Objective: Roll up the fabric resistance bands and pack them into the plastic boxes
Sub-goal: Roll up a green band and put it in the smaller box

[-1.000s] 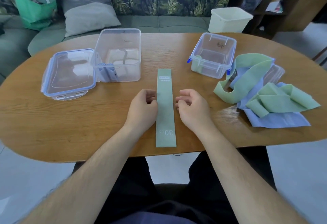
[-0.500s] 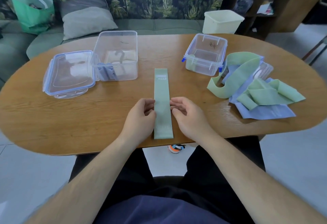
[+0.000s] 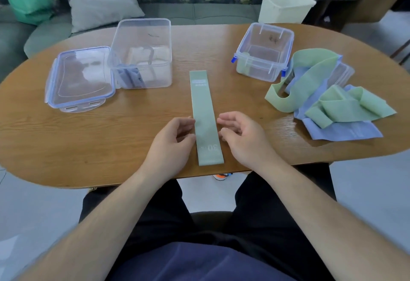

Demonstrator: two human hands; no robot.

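**Q:** Status?

**Me:** My left hand (image 3: 170, 145) and right hand (image 3: 241, 141) are on either side of the green band (image 3: 205, 114), near its close end. Fingers (image 3: 186, 123) are loosely curled and hold nothing. Can't tell if the tips touch the band's edges. The band lies flat and straight on the surface (image 3: 111, 147), with the "30" print toward me and the label end far.

**Q:** Rolling plan?

**Me:** I'd start at the near end. Pinch both corners, make a tight first turn, keep the edges square, roll away with even pressure. A loose core would probably spring open in the box.

**Q:** Destination?

**Me:** Far left is the tall clear box (image 3: 144, 54), with its lid (image 3: 79, 78) off beside it and something blue inside. Far right is the smaller clip box (image 3: 264, 52), open. The pile of loose bands (image 3: 332, 103) just right of it isn't rolled yet.
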